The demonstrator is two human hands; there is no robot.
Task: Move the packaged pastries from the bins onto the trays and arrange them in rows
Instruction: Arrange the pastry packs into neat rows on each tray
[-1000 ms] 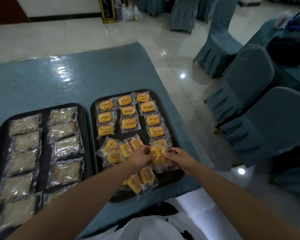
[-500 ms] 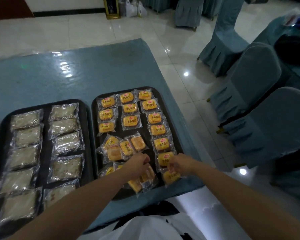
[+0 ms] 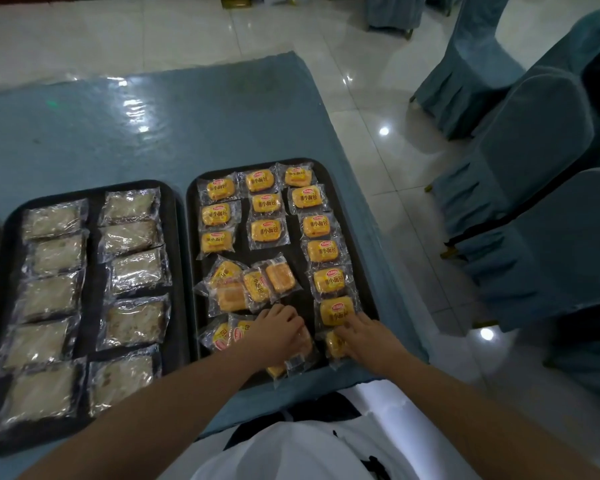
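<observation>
On the right tray (image 3: 368,271), the right column of yellow packs is being finished. The right hand (image 3: 364,336), at the tray's 5 o'clock, rests its fingers on the last pack (image 3: 335,344), whether pinching I cannot tell. The left hand (image 3: 278,332), at 6 o'clock, curls its grip round a loose pack (image 3: 300,358). Next, I judge, the jumbled heap (image 3: 253,285) at centre needs sorting into the two short columns. The left tray (image 3: 94,289), at 9 o'clock, holds pale packs in rows.
</observation>
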